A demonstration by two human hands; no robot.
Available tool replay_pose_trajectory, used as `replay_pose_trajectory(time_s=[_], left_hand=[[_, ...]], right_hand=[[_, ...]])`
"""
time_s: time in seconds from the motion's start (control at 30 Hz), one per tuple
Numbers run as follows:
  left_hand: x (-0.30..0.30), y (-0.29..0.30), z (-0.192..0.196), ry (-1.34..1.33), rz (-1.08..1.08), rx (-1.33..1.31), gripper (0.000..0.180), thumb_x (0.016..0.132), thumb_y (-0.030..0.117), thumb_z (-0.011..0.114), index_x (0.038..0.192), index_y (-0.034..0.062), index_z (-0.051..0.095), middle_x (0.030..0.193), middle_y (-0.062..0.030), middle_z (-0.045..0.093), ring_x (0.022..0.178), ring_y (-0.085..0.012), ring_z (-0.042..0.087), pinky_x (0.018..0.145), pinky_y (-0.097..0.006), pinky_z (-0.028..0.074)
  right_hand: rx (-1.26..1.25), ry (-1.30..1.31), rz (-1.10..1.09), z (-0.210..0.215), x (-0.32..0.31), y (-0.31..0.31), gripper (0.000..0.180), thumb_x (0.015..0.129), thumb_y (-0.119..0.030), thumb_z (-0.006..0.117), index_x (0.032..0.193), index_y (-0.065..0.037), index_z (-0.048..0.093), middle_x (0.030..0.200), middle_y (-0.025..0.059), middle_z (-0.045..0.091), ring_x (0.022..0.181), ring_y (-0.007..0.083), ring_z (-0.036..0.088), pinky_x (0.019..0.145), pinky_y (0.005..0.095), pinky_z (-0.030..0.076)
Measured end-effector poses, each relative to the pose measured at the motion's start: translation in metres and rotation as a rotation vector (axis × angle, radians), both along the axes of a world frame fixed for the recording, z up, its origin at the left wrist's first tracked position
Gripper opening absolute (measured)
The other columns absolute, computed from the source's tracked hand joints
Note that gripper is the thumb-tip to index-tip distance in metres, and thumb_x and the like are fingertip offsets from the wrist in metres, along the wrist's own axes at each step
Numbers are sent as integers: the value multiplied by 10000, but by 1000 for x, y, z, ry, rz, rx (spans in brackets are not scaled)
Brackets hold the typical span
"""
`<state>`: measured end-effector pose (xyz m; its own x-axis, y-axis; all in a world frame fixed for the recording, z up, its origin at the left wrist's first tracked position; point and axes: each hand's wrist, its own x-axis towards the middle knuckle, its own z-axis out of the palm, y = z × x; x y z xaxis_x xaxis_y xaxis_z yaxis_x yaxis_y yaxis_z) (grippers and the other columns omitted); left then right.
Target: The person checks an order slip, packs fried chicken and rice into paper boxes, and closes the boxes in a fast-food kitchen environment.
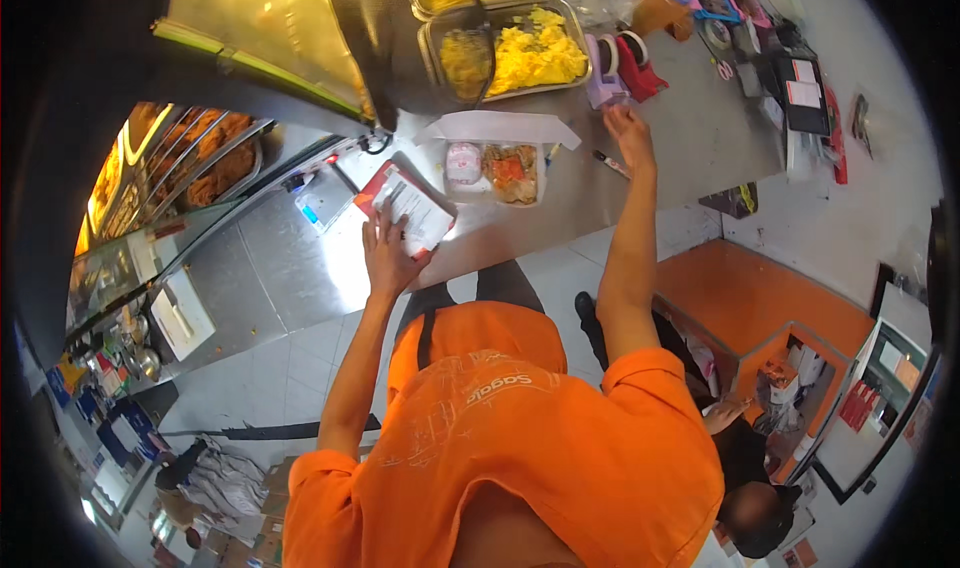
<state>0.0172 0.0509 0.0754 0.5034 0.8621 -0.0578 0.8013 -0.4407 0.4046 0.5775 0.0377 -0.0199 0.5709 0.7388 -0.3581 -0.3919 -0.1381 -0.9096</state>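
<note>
My left hand [392,256] rests on a red-and-white food box [430,220] with white paper on top. Its fingers spread over the paper, and the thumb lies along the near edge. My right hand [631,138] reaches forward to a lilac tape dispenser [603,86]; its fingertips are drawn together at the tape end. Whether a strip of tape is between them is too small to tell. Between my hands sits an open white box [541,180], its lid raised at the far side. Inside are a paper-wrapped bundle [463,164] and browned food with red sauce [512,174].
Metal trays of yellow food [540,53] stand at the back. A red tape dispenser [640,71] adjoins the lilac one. A black marker [610,164] lies near my right forearm. Fried food [215,153] fills a lit case at left. Another person [755,468] is at lower right.
</note>
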Motion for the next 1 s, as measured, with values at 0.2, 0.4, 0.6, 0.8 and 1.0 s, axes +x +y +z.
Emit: replay_pose_trajectory(time_s=[0.2,0.4,0.6,0.8,1.0], left_hand=[[-10,20,-6,-22,-121,-5,755,622,394,845,1252,52,608,1586,-127,371,1501,-353,272,1185,-594,215],[-25,29,-20,-75,-160,-16,789,610,414,843,1264,66,571,1586,-112,363,1505,-344,259,1154,-638,220],[-40,39,-15,-46,-235,-13,821,602,447,844,1283,87,560,1582,-99,368,1502,-332,273,1133,-653,233],[-22,66,30,-51,-279,-9,674,643,522,854,1129,100,654,1392,-89,549,1369,-295,458,1052,-669,284],[102,122,43,-578,-170,65,621,797,483,789,1207,39,649,1014,-167,697,956,-344,682,796,-403,514]], right_hand=[[-595,-785,-217,46,-51,-16,403,898,-419,697,926,-17,716,814,103,701,761,218,681,720,379,543],[-284,-553,388,90,-373,-71,295,880,-317,756,955,-31,766,909,104,757,853,209,710,781,346,538],[-314,-504,565,41,-415,-64,436,812,-483,792,752,-52,758,733,121,711,661,198,682,631,359,509],[-294,-1314,831,50,-335,-33,251,806,-340,811,825,-94,769,794,91,738,718,204,713,681,368,539],[-135,-1256,41,214,-198,8,197,860,-245,737,991,-100,767,1094,133,708,1018,291,667,922,378,510]])
